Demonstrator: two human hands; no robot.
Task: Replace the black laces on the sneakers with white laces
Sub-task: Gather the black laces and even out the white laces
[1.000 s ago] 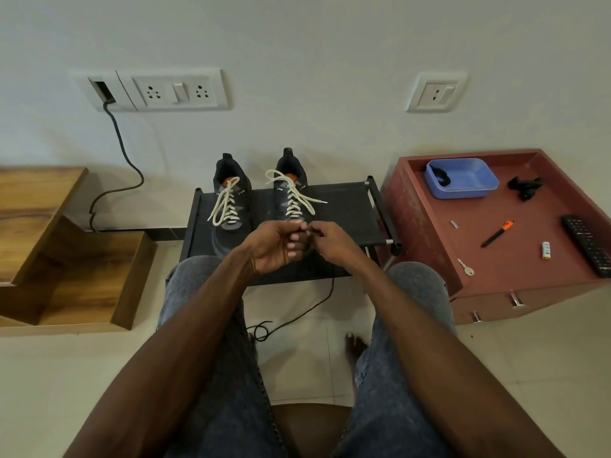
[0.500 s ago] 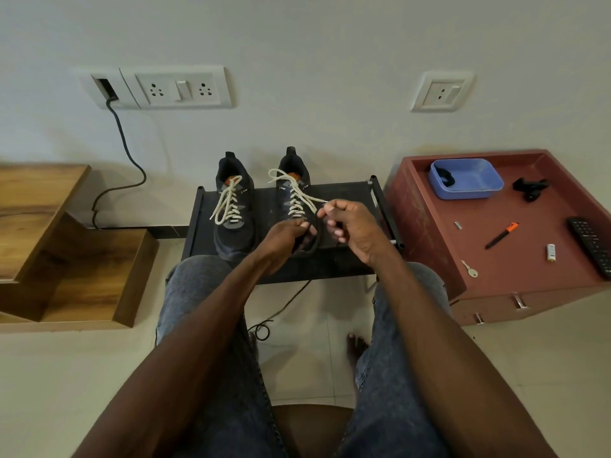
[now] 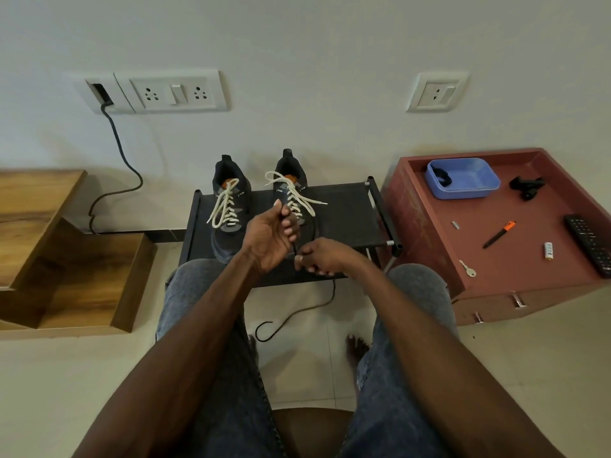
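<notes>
At the far left we see a stepped wooden shelf [image 3: 66, 259] with warm grain and square edges. Above it a white switch plate [image 3: 158, 92] sits flat on the pale wall, and a dark cable [image 3: 122, 150] curls down from it to the floor.

In the middle stands a low black rack [image 3: 347, 219] with a matte fabric top and thin metal tubes at its sides. Two dark sneakers [image 3: 229, 206] stand side by side on it, heels toward the wall, both threaded with thick, woven white laces [image 3: 226, 206]; the ends on the right-hand shoe lie loose across the rack top.

Our left hand [image 3: 269, 239] is raised in front of the right-hand shoe, fingers curled, pinching a thin black lace [image 3: 297, 315] between thumb and fingers. Our right hand [image 3: 322, 257] sits lower, just beside it, fingertips curled in and pinching the same cord. The lace drops from there over the rack's front edge and ends in a loose hook on the smooth, pale floor tiles, between our denim-clad knees.

At the right is a dull red cabinet [image 3: 429, 259] with a raised rim. On it lie a rounded blue plastic tray [image 3: 463, 178], a black clip [image 3: 527, 186], an orange-tipped pen [image 3: 499, 234], a small key [image 3: 468, 268] and a long black remote [image 3: 590, 244].
</notes>
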